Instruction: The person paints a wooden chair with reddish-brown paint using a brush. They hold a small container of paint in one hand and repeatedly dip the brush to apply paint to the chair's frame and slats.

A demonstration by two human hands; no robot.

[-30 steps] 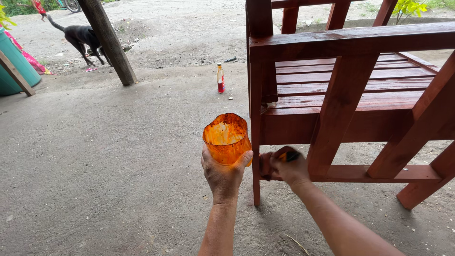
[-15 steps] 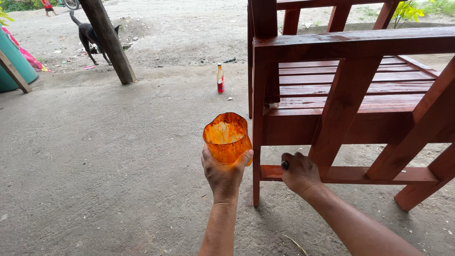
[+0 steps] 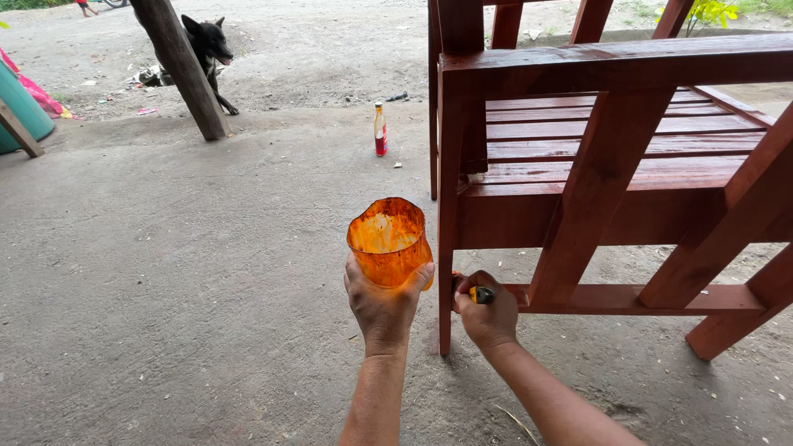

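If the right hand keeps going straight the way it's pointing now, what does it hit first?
The right hand, gripping a small tool, points at the red wooden chair. It would most likely meet the chair's front leg first, which it seems almost to touch; depth is unclear.

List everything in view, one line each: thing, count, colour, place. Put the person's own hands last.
Wooden chair: one, red-brown and glossy, right half of the view on the concrete floor.
Cut-off plastic cup: one, orange and translucent, held up beside the chair's front leg.
Brush: one, only a dark and yellow bit shows, gripped low by the chair's leg and bottom rail.
Bottle: one, red with a pale top, upright on the floor behind the chair.
Dog: one, black, upper left behind the post.
Wooden post: one, grey-brown, leaning, upper left.
Tub: one, teal, far left edge.
Left hand: one, holds the cup from below.
Right hand: one, closed on the brush.
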